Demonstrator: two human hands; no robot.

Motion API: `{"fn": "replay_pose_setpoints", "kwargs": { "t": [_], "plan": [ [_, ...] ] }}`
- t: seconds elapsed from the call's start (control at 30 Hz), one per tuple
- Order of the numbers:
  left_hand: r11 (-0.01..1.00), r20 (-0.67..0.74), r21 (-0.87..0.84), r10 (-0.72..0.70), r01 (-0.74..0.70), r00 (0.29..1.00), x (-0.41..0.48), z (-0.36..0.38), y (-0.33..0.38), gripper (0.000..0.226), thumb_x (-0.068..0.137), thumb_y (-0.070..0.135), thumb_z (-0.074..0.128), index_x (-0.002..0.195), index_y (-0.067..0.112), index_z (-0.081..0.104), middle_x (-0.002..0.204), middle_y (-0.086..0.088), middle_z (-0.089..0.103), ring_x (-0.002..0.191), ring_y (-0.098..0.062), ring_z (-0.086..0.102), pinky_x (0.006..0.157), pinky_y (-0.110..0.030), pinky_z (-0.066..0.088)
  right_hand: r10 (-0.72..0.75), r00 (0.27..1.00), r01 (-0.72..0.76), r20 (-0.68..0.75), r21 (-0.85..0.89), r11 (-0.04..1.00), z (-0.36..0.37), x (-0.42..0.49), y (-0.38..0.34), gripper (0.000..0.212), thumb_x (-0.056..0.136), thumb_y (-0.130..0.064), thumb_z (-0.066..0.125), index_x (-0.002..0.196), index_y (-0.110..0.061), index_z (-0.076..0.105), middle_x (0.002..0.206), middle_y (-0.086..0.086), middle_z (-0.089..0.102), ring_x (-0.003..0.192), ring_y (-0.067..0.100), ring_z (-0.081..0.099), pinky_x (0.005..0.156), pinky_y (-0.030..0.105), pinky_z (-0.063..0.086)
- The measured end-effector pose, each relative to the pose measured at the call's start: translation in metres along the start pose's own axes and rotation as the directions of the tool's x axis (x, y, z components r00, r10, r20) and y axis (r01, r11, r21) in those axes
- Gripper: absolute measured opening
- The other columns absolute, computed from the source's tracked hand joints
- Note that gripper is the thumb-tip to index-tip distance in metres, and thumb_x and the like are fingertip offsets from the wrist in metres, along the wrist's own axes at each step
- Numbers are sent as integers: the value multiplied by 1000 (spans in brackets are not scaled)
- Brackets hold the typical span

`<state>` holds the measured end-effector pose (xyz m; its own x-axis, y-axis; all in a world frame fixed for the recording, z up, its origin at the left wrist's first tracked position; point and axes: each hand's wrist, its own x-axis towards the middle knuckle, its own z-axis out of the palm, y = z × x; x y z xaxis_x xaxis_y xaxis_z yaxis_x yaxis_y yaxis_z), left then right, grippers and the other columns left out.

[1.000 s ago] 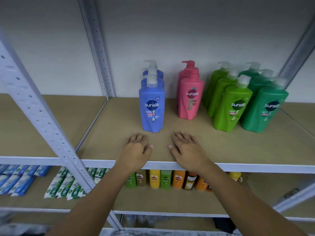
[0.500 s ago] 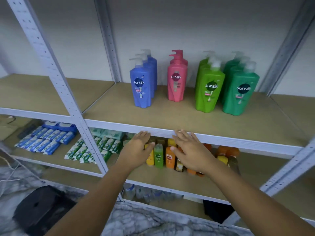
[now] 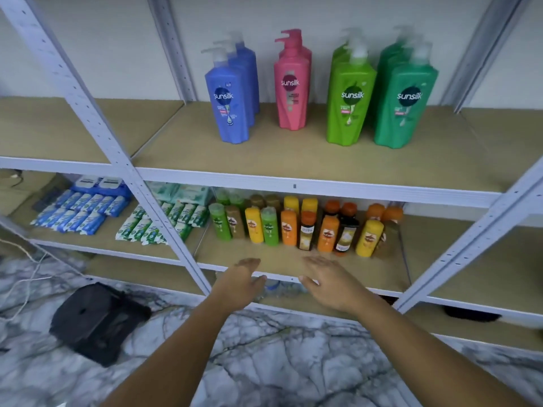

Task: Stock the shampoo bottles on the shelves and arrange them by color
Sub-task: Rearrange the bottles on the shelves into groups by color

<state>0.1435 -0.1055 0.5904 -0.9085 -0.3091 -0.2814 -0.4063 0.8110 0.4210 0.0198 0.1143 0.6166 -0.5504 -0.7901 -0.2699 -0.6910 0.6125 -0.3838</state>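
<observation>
On the top shelf (image 3: pixel 293 163) the big shampoo bottles stand in rows: blue bottles (image 3: pixel 232 113), then pink bottles (image 3: pixel 291 107), then light green bottles (image 3: pixel 348 118), then dark green bottles (image 3: pixel 404 121). Lower down, the left hand (image 3: pixel 239 284) and the right hand (image 3: pixel 332 284) are both spread flat, holding nothing, by the front edge of the lower shelf (image 3: pixel 367 271)

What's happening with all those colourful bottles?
A person is stocking shampoo. The tall blue pump bottles, pink pump bottles, light green pump bottles and dark green pump bottles stand in colour rows on the upper shelf. The left hand and right hand hover open and empty before the lower shelf, where small green, brown, yellow and orange bottles stand mixed.
</observation>
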Motion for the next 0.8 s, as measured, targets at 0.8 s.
{"fn": "replay_pose_setpoints", "kwargs": {
  "t": [0.8],
  "plan": [
    [1000, 257, -15, -2, 6, 966, 51, 70, -46, 53, 102, 42, 49, 148, 16, 45, 149, -9, 49, 133, -27, 50, 104, -36, 45, 318, 906, -335, 279, 16, 942, 101, 20, 34, 61, 108, -45, 28, 159, -14, 19, 164, 5, 24, 151, 24, 20, 123, 44, 17]
  ]
}}
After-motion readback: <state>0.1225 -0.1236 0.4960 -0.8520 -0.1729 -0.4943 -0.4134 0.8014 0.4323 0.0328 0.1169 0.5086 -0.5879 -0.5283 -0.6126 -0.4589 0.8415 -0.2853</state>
